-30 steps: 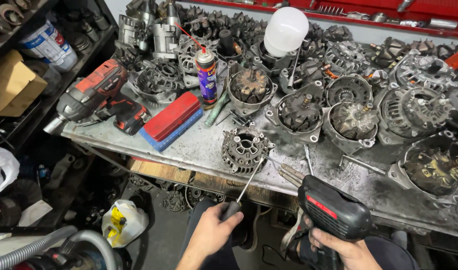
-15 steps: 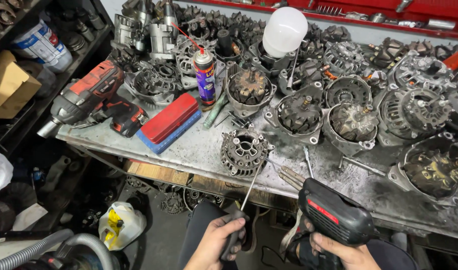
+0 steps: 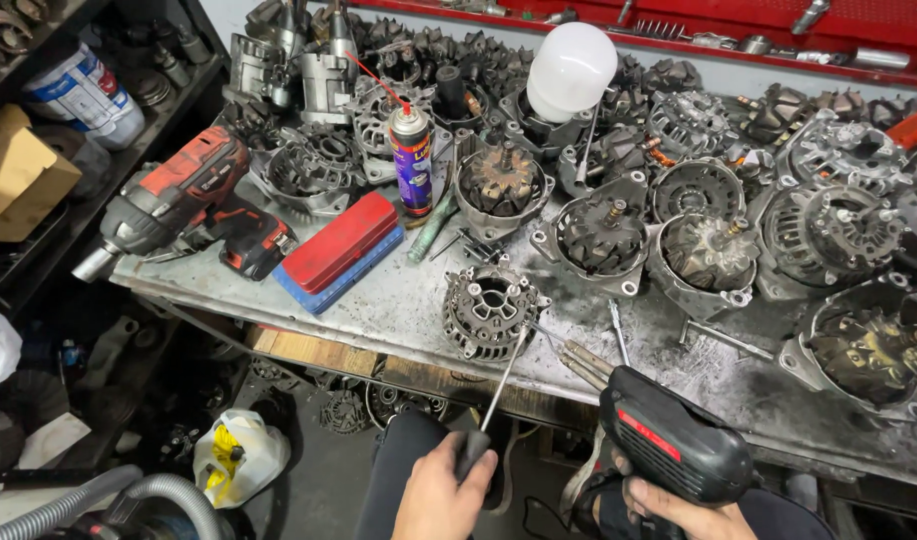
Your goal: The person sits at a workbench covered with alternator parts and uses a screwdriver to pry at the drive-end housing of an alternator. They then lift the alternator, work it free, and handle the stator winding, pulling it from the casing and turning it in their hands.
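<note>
My left hand [image 3: 440, 495] grips the dark handle of a long screwdriver [image 3: 498, 385] at the bottom centre. Its thin shaft slants up to an alternator housing [image 3: 490, 308] lying near the front edge of the metal workbench [image 3: 398, 310]. My right hand [image 3: 678, 512] holds a black power tool with a red stripe [image 3: 670, 440] below the bench edge, to the right of the screwdriver. Both hands are in front of the bench, over my lap.
Many alternator parts [image 3: 698, 235] crowd the bench. A spray can [image 3: 411, 160], a red and blue case [image 3: 338, 250] and a red impact wrench [image 3: 193, 205] lie at the left. A white bulb [image 3: 571, 70] stands at the back. Shelves [image 3: 38, 150] and a hose [image 3: 128, 497] fill the left.
My left hand has shifted slightly right and closed tighter on the screwdriver handle. The view has moved a little closer to the bench. The right hand and power tool stay put.
</note>
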